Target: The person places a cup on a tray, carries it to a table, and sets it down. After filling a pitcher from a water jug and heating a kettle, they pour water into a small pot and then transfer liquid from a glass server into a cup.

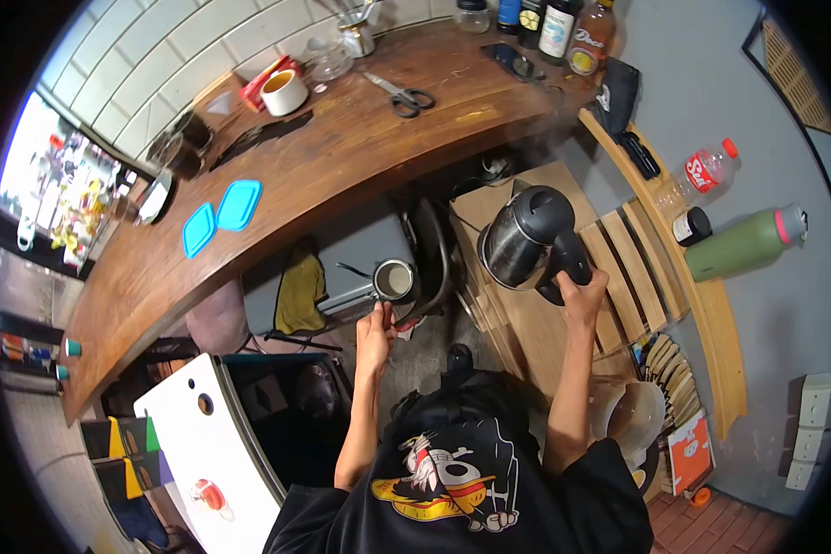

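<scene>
My right hand (584, 297) is wrapped round the black handle of an electric kettle (512, 245) with a dark metal body and a black lid. The kettle is over the light wooden surface at the right. Faint steam shows above it, near the counter edge. In my left hand (375, 338) is a small metal pot (394, 280), gripped by its near side. Its round opening faces up and shows a pale inside, and a thin curved piece sticks out to the left. The pot is held out in front of me, to the left of the kettle.
A curved wooden counter (360, 157) spans the far side, with scissors (400, 95), a white cup (284, 92), blue lids (239, 205) and bottles on it. A shelf at right holds a green bottle (743, 245). A white fridge (208, 434) stands at lower left.
</scene>
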{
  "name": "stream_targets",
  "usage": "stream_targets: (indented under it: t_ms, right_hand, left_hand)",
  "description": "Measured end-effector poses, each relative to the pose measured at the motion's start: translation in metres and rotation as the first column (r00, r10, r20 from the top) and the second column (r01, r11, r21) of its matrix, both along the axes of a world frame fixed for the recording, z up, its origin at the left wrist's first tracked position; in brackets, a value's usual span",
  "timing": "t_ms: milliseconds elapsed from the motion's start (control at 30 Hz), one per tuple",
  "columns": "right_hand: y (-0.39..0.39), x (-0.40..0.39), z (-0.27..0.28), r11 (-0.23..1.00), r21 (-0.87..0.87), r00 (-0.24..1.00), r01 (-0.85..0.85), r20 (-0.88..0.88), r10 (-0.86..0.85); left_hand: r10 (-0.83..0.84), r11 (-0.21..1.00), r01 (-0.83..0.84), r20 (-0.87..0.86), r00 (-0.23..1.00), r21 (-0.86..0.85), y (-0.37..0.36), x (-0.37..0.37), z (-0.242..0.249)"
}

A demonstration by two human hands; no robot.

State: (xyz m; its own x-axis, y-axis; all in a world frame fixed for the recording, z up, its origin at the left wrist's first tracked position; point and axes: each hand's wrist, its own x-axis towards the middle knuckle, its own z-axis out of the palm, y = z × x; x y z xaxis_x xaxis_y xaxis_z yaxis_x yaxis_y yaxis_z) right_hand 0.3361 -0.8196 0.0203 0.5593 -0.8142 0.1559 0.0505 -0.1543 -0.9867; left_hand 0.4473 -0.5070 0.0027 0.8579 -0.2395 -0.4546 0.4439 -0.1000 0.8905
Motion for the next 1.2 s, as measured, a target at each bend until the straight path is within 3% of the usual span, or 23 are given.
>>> stream_targets:
  t_ms: [167,267,500,867,1200]
  right_hand:
    - [0.038,-0.007,0.050,0.983,0.113,0.987,-0.145,0.084,0.136]
    - [0.056,-0.006,0.056,0.963,0.091,0.967,-0.252,0.067,0.247]
    - [0.106,0.011,0.080,0.871,0.049,0.872,-0.488,-0.008,0.489]
    - [0.178,0.060,0.085,0.532,-0.026,0.526,-0.846,-0.199,0.827]
    - [0.237,0.093,0.093,0.320,-0.104,0.335,-0.942,-0.373,0.865]
  left_hand:
    - [0.050,0.998,-0.047,0.061,0.997,-0.044,0.027,-0.006,-0.003]
    - [0.059,0.998,-0.054,0.145,0.988,-0.039,0.044,-0.010,-0.001]
    - [0.178,0.984,-0.180,0.142,0.974,0.004,0.094,-0.020,0.007]
    - [0.302,0.932,-0.342,0.266,0.915,0.121,0.169,-0.037,-0.012]
    - [0.354,0.882,-0.418,0.278,0.893,0.218,0.209,-0.051,-0.024]
